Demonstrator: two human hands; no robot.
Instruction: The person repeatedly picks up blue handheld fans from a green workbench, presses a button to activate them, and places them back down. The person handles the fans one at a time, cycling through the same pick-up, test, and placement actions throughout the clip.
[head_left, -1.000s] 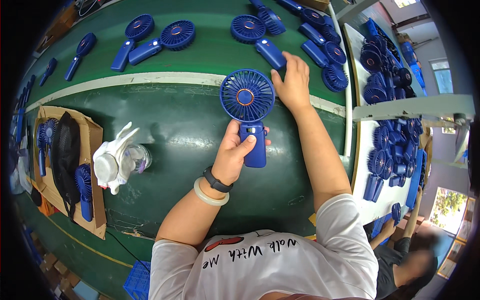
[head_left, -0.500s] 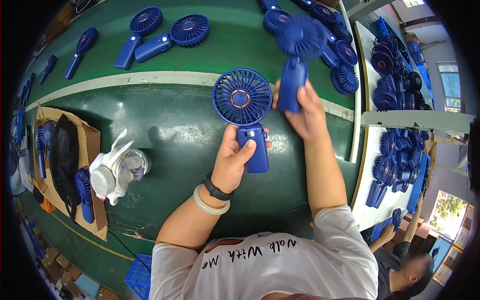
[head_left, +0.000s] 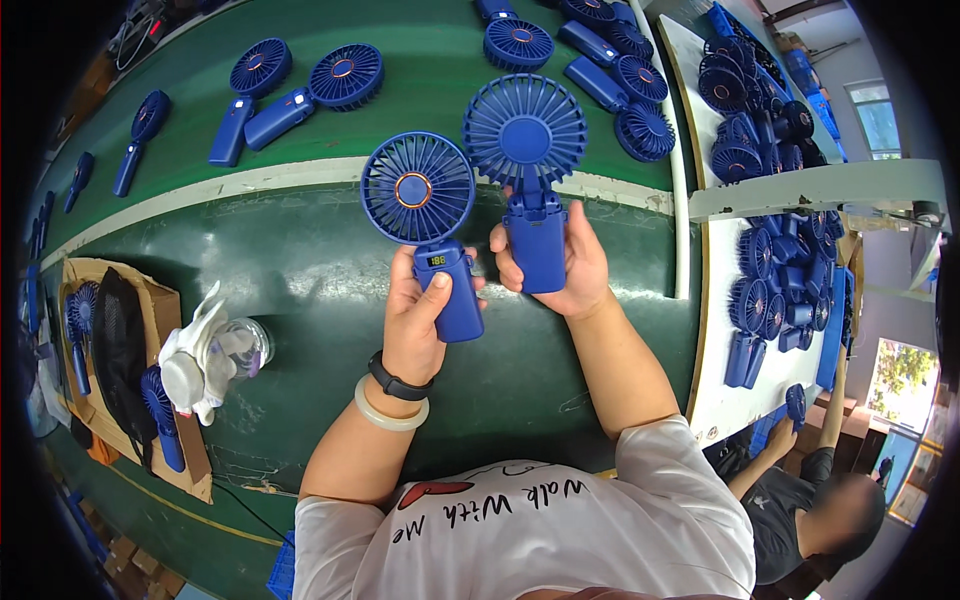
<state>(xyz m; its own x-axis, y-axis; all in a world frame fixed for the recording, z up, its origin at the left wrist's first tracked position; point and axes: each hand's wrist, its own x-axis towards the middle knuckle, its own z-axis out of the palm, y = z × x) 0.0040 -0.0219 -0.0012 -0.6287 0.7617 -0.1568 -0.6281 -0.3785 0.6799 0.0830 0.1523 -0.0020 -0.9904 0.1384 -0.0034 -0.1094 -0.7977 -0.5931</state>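
Observation:
My left hand point(head_left: 418, 315) is closed round the handle of a blue handheld fan point(head_left: 417, 190); its round grille faces up and a small display on the handle is lit. Just right of it, my right hand point(head_left: 575, 262) grips a second blue handheld fan point(head_left: 525, 140) by the handle. This one shows its back, with a hinge between head and handle. The two fan heads are close together over the dark green worktop point(head_left: 330, 400). A black band and a pale bangle circle my left wrist.
More blue fans point(head_left: 346, 77) lie along the green belt point(head_left: 420, 50) beyond a pale rail. At left stand a cardboard box point(head_left: 165, 300) with a black pouch, white gloves point(head_left: 195, 355) and a clear jar point(head_left: 250, 345). Fans crowd a white table point(head_left: 715, 380) at right, where a co-worker point(head_left: 810, 510) holds one.
My right hand has brought its fan down and left beside the other, now showing its back and no longer blurred. My left hand's fan has shifted slightly left, its display changed.

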